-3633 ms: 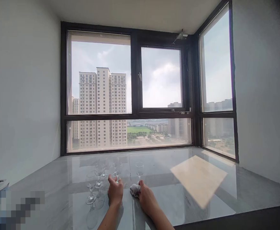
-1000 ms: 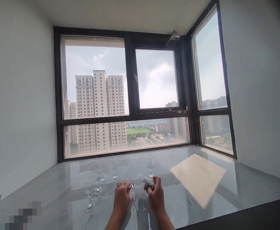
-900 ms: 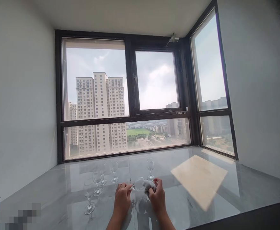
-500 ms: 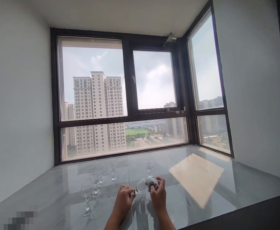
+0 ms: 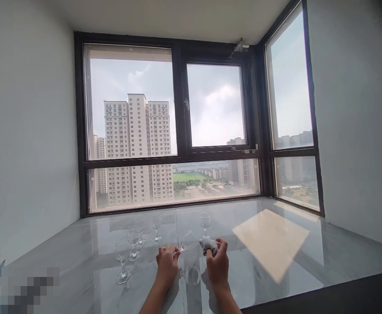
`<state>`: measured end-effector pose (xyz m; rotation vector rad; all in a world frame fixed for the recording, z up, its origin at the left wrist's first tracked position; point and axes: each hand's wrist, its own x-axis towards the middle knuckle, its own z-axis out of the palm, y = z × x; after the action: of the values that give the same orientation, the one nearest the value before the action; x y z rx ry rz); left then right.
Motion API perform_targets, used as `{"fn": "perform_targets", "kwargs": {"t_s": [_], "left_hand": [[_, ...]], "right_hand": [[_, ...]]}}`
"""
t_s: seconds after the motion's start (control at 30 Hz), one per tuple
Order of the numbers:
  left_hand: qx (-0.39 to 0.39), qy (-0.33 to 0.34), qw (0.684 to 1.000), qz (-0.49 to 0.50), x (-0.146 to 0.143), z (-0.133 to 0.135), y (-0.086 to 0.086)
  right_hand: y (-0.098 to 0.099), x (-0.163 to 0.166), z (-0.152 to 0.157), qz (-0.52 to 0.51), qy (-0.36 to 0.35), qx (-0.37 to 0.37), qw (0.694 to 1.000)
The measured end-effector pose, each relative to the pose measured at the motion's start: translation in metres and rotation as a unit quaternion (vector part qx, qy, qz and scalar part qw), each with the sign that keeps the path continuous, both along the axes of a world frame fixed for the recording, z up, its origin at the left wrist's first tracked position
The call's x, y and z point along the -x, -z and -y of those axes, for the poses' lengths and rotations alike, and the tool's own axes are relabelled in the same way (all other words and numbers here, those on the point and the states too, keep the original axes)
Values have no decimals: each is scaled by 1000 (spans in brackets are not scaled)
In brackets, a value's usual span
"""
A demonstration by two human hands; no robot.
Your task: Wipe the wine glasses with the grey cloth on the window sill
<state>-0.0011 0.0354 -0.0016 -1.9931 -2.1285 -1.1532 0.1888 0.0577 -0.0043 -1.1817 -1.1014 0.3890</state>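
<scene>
My left hand (image 5: 168,261) is closed on a stemmed glass (image 5: 189,240), which tilts with its bowl away to the upper right. The fingers cover the foot of that glass. In my right hand (image 5: 217,264) a bunched grey-white cloth (image 5: 207,245) is pinched between thumb and fingers, just right of the held glass and apart from it. Behind the cloth a stemmed glass (image 5: 205,221) stands upright, its foot partly hidden. On the left several more glasses stand upright, the nearest glass (image 5: 123,261) in front and another glass (image 5: 156,229) farther back.
The glossy grey sill (image 5: 237,279) carries reflections and a bright sunlit patch (image 5: 272,244) on the right. Dark window frames (image 5: 174,161) close off the back. White walls (image 5: 351,131) stand on both sides. A blurred-out patch (image 5: 17,290) covers the lower left corner.
The held glass has turned so its bowl now points up and away, and the cloth has come off its rim. The view has shifted slightly.
</scene>
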Motion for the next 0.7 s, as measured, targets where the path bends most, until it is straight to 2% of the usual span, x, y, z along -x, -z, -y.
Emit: {"fn": "perform_targets", "kwargs": {"t_s": [0.3,0.43,0.7], "left_hand": [[18,-6,1000,10,2,-7,4],[40,10,999,21,3,-7,4],[20,54,998,40,7,-11,9]], "right_hand": [[-1,2,5,19,-59,0,998],[1,3,3,22,-73,-2,997],[1,5,7,45,-98,-22,994]]}}
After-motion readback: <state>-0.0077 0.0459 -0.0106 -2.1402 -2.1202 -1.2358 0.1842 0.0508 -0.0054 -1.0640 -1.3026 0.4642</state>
